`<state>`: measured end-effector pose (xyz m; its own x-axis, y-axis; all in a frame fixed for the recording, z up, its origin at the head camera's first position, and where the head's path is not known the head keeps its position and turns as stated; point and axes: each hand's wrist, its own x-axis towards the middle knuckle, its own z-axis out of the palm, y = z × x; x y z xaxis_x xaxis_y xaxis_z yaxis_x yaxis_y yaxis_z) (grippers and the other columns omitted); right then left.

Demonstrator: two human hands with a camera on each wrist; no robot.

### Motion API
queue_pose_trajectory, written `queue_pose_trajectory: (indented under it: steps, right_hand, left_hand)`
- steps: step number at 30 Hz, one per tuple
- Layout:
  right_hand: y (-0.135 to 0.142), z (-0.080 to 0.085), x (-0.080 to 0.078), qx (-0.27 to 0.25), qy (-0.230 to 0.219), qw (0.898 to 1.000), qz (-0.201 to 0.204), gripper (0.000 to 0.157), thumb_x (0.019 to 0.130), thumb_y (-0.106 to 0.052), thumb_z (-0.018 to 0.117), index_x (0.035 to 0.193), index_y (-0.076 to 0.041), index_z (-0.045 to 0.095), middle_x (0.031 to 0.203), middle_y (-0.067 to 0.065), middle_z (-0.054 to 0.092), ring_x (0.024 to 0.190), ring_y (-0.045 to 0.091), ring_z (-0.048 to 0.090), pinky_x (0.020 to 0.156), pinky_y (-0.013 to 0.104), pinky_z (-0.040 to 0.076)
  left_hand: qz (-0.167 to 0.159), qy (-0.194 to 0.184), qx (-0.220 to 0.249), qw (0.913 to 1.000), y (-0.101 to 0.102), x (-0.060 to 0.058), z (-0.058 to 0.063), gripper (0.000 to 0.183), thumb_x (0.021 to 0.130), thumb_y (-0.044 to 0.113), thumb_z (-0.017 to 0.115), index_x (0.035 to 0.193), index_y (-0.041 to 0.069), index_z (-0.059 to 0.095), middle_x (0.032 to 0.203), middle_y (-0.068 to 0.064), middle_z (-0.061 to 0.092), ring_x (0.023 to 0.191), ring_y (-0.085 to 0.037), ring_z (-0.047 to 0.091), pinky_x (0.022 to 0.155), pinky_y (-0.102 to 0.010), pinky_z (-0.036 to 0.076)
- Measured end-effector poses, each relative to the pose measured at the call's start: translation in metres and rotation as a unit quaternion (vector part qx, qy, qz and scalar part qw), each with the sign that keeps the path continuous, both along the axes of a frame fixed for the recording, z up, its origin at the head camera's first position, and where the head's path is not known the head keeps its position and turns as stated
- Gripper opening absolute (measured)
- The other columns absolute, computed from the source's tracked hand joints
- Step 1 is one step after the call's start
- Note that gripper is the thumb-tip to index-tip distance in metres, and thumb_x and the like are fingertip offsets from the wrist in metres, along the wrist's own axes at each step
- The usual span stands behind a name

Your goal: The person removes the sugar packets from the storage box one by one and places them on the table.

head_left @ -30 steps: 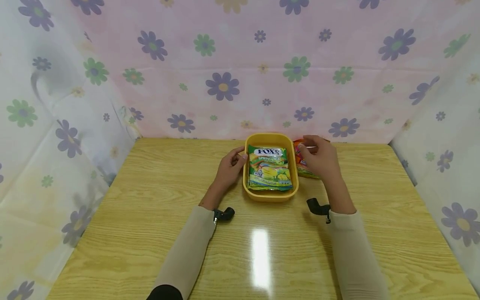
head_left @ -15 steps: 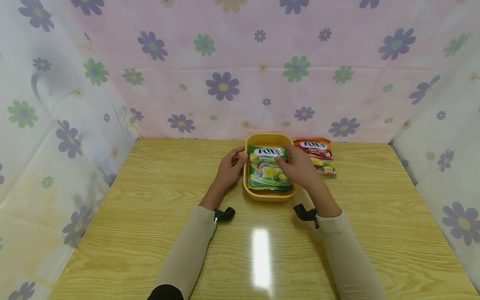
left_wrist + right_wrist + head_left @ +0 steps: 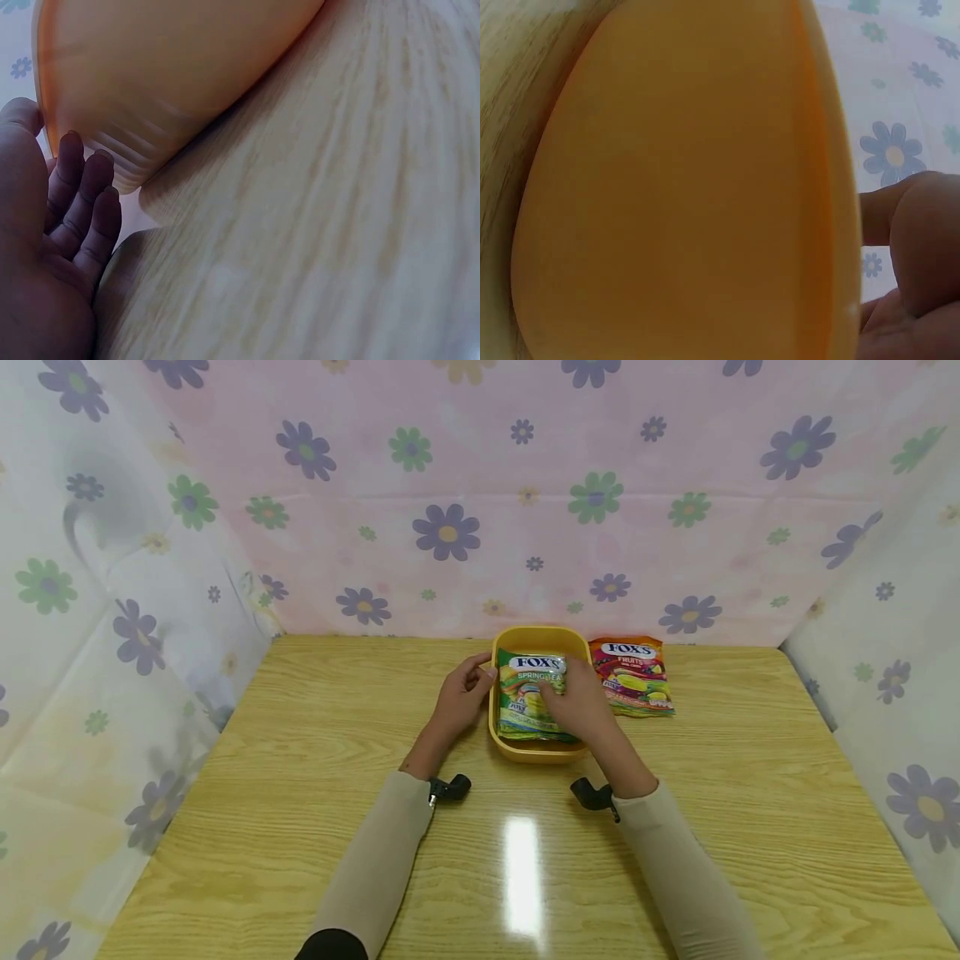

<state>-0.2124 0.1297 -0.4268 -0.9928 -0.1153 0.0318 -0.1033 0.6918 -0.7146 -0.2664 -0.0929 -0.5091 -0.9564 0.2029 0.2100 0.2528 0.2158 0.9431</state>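
Note:
A yellow plastic container (image 3: 540, 755) stands near the back of the table. In it lies a stack of candy packets, with a green Fox's Spring Tea packet (image 3: 525, 693) on top. My left hand (image 3: 459, 697) holds the container's left side, thumb at the rim and fingers bent against the outer wall, as the left wrist view shows. My right hand (image 3: 583, 697) reaches over the right rim onto the green packet, its thumb on the packet's front. The container's wall (image 3: 667, 187) hides its fingertips in the right wrist view, so I cannot tell whether they grip the packet.
A red Fox's Fruits candy packet (image 3: 633, 677) lies flat just right of the container. A flowered cloth (image 3: 450, 568) rises behind the table (image 3: 337, 710) and along both sides.
My right hand has moved left from above the red packet, uncovering it, and down into the container onto the green packet. My left hand and the container have stayed put.

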Motion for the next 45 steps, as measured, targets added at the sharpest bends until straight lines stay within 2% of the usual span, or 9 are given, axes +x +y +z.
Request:
queue_pose_trajectory:
  steps: [7,12,16,20,24,29,33,41,45]
  right_hand:
    - [0.001,0.005,0.002,-0.013,-0.032,0.999,-0.038,0.074,0.099,-0.03,0.06,0.153,0.008,0.027,0.144,0.031,0.045,0.127,0.046,0.049,0.1,0.058,0.044]
    - [0.003,0.004,0.001,-0.067,-0.025,0.997,-0.033,0.069,0.099,-0.018,0.058,0.152,0.011,0.024,0.136,0.032,0.045,0.117,0.043,0.051,0.094,0.054,0.046]
    - [0.005,0.005,0.001,-0.123,-0.029,0.991,-0.04,0.07,0.1,-0.012,0.053,0.155,0.009,0.015,0.145,0.031,0.036,0.126,0.041,0.044,0.098,0.053,0.043]
    - [0.006,0.005,0.002,-0.137,-0.052,0.988,-0.049,0.064,0.102,-0.016,0.052,0.152,0.009,0.021,0.131,0.029,0.046,0.096,0.036,0.057,0.077,0.045,0.05]
    - [0.009,0.004,0.0,-0.147,-0.09,0.984,-0.052,0.066,0.102,-0.023,0.054,0.152,0.009,0.024,0.114,0.027,0.051,0.062,0.022,0.045,0.057,0.035,0.042]
    - [0.012,0.003,-0.004,-0.202,-0.133,0.969,-0.048,0.073,0.103,-0.023,0.054,0.157,0.005,0.014,0.151,0.027,0.034,0.099,0.029,0.055,0.077,0.037,0.047]
    - [0.012,0.004,-0.003,-0.221,-0.143,0.964,-0.045,0.075,0.102,-0.021,0.057,0.158,0.0,0.013,0.157,0.025,0.025,0.133,0.038,0.041,0.099,0.048,0.044]
    - [0.009,0.003,0.001,-0.171,-0.117,0.978,-0.001,0.088,0.099,-0.021,0.062,0.161,-0.014,-0.001,0.164,0.021,0.009,0.149,0.042,0.014,0.112,0.061,0.027]
    - [0.007,0.001,0.001,-0.177,-0.095,0.98,-0.003,0.089,0.098,-0.018,0.063,0.161,-0.015,0.001,0.165,0.019,0.01,0.15,0.04,0.012,0.113,0.061,0.026]
  left_hand:
    - [-0.007,-0.001,0.004,1.0,0.002,0.014,0.027,0.044,0.105,0.023,0.055,0.144,0.003,0.052,0.091,-0.011,0.066,0.077,-0.017,0.059,0.072,-0.032,0.047]
    - [-0.01,0.003,0.005,0.9999,0.002,0.018,0.032,0.042,0.105,0.019,0.054,0.143,0.001,0.052,0.089,-0.011,0.064,0.074,-0.016,0.056,0.07,-0.03,0.046]
    - [-0.017,0.003,0.007,0.9998,0.0,0.019,0.034,0.043,0.105,0.018,0.054,0.143,-0.001,0.051,0.089,-0.011,0.064,0.074,-0.016,0.057,0.07,-0.031,0.046]
    - [-0.023,0.006,0.007,0.9997,0.0,0.019,0.033,0.044,0.105,0.019,0.054,0.143,-0.002,0.05,0.089,-0.011,0.064,0.074,-0.015,0.057,0.071,-0.032,0.046]
    - [-0.023,0.008,0.008,0.9997,0.0,0.018,0.033,0.044,0.105,0.019,0.054,0.143,-0.002,0.05,0.089,-0.012,0.065,0.074,-0.015,0.058,0.07,-0.031,0.047]
    - [-0.02,0.008,0.012,0.9997,0.001,0.018,0.034,0.043,0.105,0.019,0.054,0.143,-0.001,0.05,0.088,-0.011,0.064,0.073,-0.015,0.057,0.069,-0.029,0.046]
    - [-0.02,0.008,0.01,0.9997,0.001,0.017,0.033,0.043,0.105,0.019,0.054,0.144,0.0,0.05,0.089,-0.012,0.064,0.073,-0.015,0.056,0.069,-0.029,0.046]
    - [-0.024,0.012,0.011,0.9996,-0.001,0.017,0.031,0.043,0.105,0.019,0.053,0.144,-0.001,0.05,0.091,-0.016,0.065,0.072,-0.014,0.057,0.069,-0.032,0.047]
    - [-0.024,0.015,0.011,0.9995,0.0,0.017,0.03,0.043,0.105,0.018,0.053,0.144,-0.001,0.05,0.091,-0.016,0.065,0.072,-0.015,0.058,0.068,-0.032,0.048]
